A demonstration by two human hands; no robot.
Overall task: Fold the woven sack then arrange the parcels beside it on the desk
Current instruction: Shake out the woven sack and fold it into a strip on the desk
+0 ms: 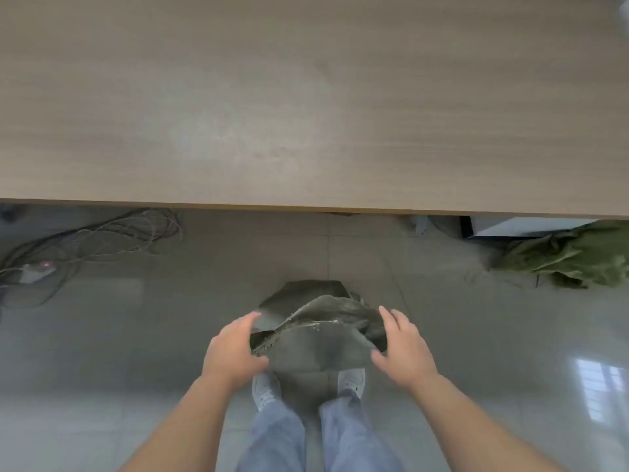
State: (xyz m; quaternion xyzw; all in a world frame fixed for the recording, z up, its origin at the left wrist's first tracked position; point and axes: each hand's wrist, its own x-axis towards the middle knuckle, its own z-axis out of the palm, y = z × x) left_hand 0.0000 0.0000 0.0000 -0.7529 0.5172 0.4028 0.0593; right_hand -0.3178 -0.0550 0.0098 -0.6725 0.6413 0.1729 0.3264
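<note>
A grey woven sack (320, 349) with a frayed open mouth hangs over the floor in front of my feet. My left hand (233, 349) grips its left edge and my right hand (403, 352) grips its right edge, holding the mouth spread. A flat grey shape, perhaps a parcel (299, 298), shows just beyond the sack's mouth; whether it is inside the sack or on the floor I cannot tell. The wooden desk (306, 97) fills the upper half of the view with nothing visible on its top.
A crumpled green sack (571, 260) lies on the floor at the right, under the desk edge, beside a white cabinet (510, 226). A power strip (34, 270) and tangled cables (112, 233) lie on the tiled floor at the left.
</note>
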